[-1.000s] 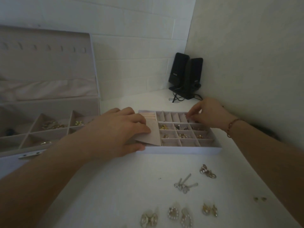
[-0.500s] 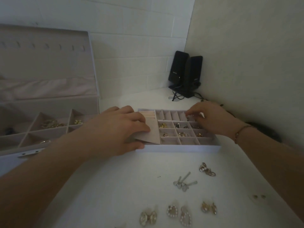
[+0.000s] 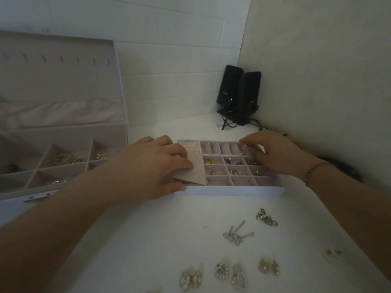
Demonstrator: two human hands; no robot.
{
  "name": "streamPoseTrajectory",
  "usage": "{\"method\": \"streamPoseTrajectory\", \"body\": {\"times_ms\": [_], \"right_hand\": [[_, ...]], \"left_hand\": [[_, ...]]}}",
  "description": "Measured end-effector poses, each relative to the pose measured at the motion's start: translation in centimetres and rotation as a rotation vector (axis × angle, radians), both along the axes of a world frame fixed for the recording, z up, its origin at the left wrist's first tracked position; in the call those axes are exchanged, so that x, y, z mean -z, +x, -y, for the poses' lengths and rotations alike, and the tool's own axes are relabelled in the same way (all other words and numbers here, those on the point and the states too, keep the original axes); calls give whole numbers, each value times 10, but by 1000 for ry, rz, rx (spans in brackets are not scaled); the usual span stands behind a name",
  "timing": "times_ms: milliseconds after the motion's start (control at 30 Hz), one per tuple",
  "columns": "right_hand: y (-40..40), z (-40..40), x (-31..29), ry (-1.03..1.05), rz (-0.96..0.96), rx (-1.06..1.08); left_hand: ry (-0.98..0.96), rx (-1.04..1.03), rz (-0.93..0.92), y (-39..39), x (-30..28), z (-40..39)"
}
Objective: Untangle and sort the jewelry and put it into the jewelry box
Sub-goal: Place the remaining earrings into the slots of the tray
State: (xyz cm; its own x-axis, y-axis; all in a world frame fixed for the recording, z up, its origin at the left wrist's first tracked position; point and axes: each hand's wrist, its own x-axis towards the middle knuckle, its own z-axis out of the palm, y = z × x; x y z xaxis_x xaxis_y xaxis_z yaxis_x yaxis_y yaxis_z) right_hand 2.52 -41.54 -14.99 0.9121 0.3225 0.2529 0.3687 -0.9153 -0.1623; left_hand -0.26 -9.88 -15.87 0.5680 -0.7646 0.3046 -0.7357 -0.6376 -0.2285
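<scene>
Rightward and back, the right hand (image 3: 277, 154) has shifted to the tray's (image 3: 230, 190) far-right cells, fingers pinched, contents unclear. Left hand (image 3: 152, 166) clamps the tray's near-left corner. Loose earrings (image 3: 238, 236) near the desk's front edge look light, fiddly; pinch posts.

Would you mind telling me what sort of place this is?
Probably a desk in a home room corner: a white tabletop against painted brick walls, a pair of black computer speakers in the corner, and an open jewelry box beside a divided tray.

Left hand (image 3: 148, 168) flat on the divided tray (image 3: 230, 189), right hand (image 3: 273, 154) over its far compartments, loose earrings (image 3: 238, 235) on the table (image 3: 148, 240).
</scene>
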Motion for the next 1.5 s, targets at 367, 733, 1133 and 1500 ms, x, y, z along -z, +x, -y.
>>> {"method": "streamPoseTrajectory", "body": {"times_ms": [367,733,1133,1500], "right_hand": [[-9,0,-3,-20,-56,-66],[27,-7,4,41,14,112],[40,1,11,-43,-14,116],[-86,-8,-39,-127,-403,-150]], "left_hand": [[3,-8,-3,0,0,1],[2,-2,-8,0,1,0],[0,1,1,1,1,0],[-12,8,-9,0,0,0]]}}
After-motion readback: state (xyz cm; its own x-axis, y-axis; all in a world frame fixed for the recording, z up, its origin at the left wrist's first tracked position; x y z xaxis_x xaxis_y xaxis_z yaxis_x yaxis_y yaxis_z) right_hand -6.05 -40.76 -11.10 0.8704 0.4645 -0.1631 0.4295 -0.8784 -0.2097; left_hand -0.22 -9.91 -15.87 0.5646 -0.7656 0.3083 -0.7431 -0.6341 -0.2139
